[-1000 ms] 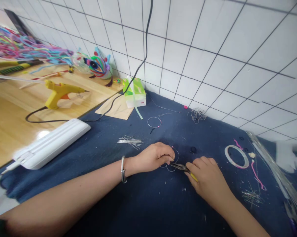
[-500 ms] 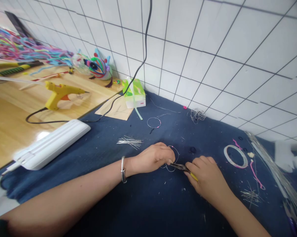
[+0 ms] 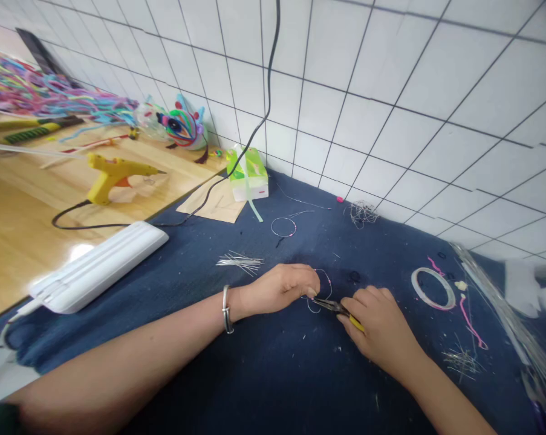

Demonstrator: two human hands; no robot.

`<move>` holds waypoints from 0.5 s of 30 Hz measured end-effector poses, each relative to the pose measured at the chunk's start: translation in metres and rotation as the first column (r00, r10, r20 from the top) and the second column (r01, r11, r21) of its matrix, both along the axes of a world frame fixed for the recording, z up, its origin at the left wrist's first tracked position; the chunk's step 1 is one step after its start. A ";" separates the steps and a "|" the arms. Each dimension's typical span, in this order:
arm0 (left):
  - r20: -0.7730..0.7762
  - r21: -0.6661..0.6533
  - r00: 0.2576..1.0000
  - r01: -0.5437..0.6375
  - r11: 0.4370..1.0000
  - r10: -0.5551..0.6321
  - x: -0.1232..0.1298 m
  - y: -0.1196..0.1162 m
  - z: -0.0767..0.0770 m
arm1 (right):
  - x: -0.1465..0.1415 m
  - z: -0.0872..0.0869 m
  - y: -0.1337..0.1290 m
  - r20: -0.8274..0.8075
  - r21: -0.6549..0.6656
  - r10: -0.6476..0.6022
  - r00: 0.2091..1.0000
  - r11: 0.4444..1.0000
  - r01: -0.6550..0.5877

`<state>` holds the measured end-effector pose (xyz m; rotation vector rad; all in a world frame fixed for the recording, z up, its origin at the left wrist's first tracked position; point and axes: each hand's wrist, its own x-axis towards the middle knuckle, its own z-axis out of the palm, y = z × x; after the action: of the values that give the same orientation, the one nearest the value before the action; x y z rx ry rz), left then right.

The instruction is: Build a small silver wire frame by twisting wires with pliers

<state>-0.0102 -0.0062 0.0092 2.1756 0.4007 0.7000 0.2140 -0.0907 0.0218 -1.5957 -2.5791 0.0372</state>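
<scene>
My left hand [image 3: 295, 285] is closed, pinching a thin silvery wire ring [image 3: 331, 284] with small pink marks; part of the ring is hidden behind the fingers. My right hand [image 3: 376, 317] wraps round yellow-handled pliers [image 3: 334, 306]. Their dark jaws point left and meet the wire right at my left fingertips. A second wire ring [image 3: 283, 227] with pink marks lies flat on the dark blue cloth [image 3: 273, 374], beyond my left hand. Left of it is a small bundle of straight wire pieces [image 3: 240, 261].
A roll of tape [image 3: 433, 289], pink twisted strands [image 3: 471, 323] and wire scraps [image 3: 463, 361] lie at right. Tangled wire [image 3: 363, 212] sits by the tiled wall. Leftward are a white power strip [image 3: 100, 266], a yellow glue gun [image 3: 113, 175] and a tissue pack [image 3: 249, 175].
The wire ring has turned slightly in my left fingers, and more of its pink marks show on the right side. Both hands stay nearly in place; the view has shifted a little.
</scene>
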 end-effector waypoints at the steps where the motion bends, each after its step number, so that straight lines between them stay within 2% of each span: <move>1: -0.003 -0.007 1.000 -0.007 1.000 0.007 0.000 0.000 0.000 | 0.000 0.000 0.000 -0.006 -0.015 -0.011 1.000 1.000 0.011; 7: -0.001 -0.004 1.000 -0.020 1.000 0.020 0.000 -0.001 -0.001 | 0.000 -0.002 0.000 -0.039 -0.067 -0.036 0.999 0.997 0.033; 15: 0.022 0.001 1.000 -0.012 1.000 0.012 0.000 -0.001 -0.001 | 0.002 -0.005 0.002 -0.053 -0.067 -0.032 0.998 0.997 0.028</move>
<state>-0.0102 -0.0075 0.0078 2.1667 0.4026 0.7308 0.2156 -0.0889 0.0167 -1.6316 -2.5378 0.1629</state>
